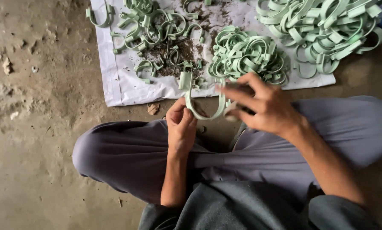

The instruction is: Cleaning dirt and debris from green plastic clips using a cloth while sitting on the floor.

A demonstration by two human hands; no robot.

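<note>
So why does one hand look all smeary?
In the head view, the right hand is motion-blurred, worst at the fingertips; the left hand and the green U-shaped clip look sharper; the light is soft, with no glare and only faint shadows.

At frame centre, the left hand (pixel 181 127) and blurred right hand (pixel 261 108) grip a green clip (pixel 201 111); clip piles (pixel 246 55) lie on a white sheet (pixel 114 81) above.
</note>
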